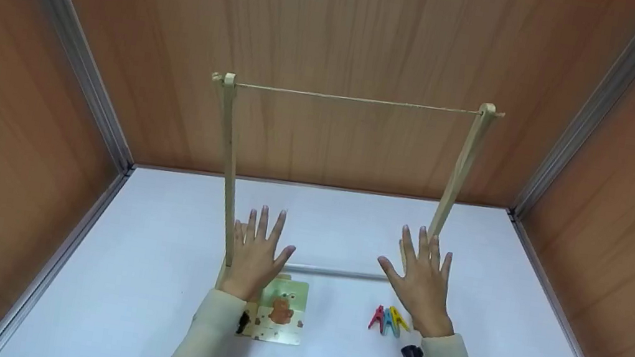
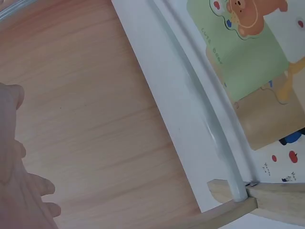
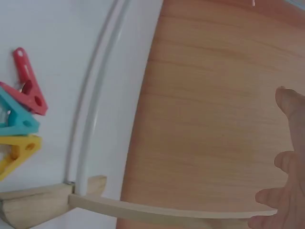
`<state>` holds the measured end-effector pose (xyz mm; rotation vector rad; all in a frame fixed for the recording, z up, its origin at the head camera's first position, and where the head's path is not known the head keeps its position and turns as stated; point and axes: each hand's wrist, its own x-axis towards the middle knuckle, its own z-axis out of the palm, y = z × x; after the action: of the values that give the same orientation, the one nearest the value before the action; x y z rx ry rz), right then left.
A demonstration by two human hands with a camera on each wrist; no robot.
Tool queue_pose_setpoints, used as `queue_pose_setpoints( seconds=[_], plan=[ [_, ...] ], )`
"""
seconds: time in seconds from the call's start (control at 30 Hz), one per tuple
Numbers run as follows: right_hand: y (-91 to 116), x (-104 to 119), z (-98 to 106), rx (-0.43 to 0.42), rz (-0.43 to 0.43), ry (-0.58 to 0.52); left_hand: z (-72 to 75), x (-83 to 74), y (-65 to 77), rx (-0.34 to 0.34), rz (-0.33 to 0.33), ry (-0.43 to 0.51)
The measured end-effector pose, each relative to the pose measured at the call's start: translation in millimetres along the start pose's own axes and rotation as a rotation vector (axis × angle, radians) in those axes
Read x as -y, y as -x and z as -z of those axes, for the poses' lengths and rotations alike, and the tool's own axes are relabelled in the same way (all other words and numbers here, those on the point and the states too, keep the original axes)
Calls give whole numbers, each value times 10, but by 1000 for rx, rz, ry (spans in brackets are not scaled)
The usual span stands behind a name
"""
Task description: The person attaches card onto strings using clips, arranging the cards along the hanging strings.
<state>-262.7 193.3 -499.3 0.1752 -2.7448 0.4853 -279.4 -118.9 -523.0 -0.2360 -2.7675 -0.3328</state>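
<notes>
Both hands hover over the table with spread fingers and hold nothing. My left hand (image 1: 253, 260) is beside the left post of a wooden frame (image 1: 228, 159), its wrist over two overlapping cards. The upper card (image 1: 281, 312) is green and white with a brown bear; under it lies a beige card (image 2: 267, 117), partly hidden by the sleeve in the head view. The right hand (image 1: 422, 285) is in front of the frame's right post (image 1: 461, 168). Left of that wrist lie a red clothespin (image 3: 29, 81), a blue one (image 3: 16, 114) and a yellow one (image 3: 20, 150), close together.
A string (image 1: 354, 99) runs between the tops of the two posts. Low down, a pale rod (image 1: 335, 273) joins their wooden feet (image 3: 38, 202). Wood-grain panels (image 1: 352, 32) with grey metal edging enclose the white table (image 1: 158, 230) at the back and sides.
</notes>
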Motion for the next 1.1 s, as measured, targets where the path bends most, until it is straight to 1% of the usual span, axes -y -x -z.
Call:
queue_pose_setpoints(
  seconds=[0.13, 0.27, 0.33, 0.4, 0.5, 0.67, 0.8, 0.93, 1.1],
  plan=[
    [70, -84, -36, -34, -7, -73, -55, 75, 61, 34, 10, 54],
    [145, -181, -94, -82, -8, -148, -102, 143, 115, 60, 26, 134],
    [187, -232, -123, -96, -26, -189, -131, 170, 148, 65, 37, 188],
    [232, -275, -146, -94, -56, -238, -164, 197, 183, 67, 51, 229],
    [299, -331, -181, -66, -110, -293, -217, 231, 237, 59, 61, 276],
    [402, -400, -240, 1, -199, -363, -305, 265, 300, 86, 78, 307],
    [489, -465, -318, 30, -241, -400, -378, 290, 345, 146, 110, 330],
    [567, -541, -399, 82, -274, -413, -433, 314, 387, 216, 158, 400],
    [653, -623, -490, 162, -322, -417, -491, 321, 439, 278, 197, 499]
  ],
)
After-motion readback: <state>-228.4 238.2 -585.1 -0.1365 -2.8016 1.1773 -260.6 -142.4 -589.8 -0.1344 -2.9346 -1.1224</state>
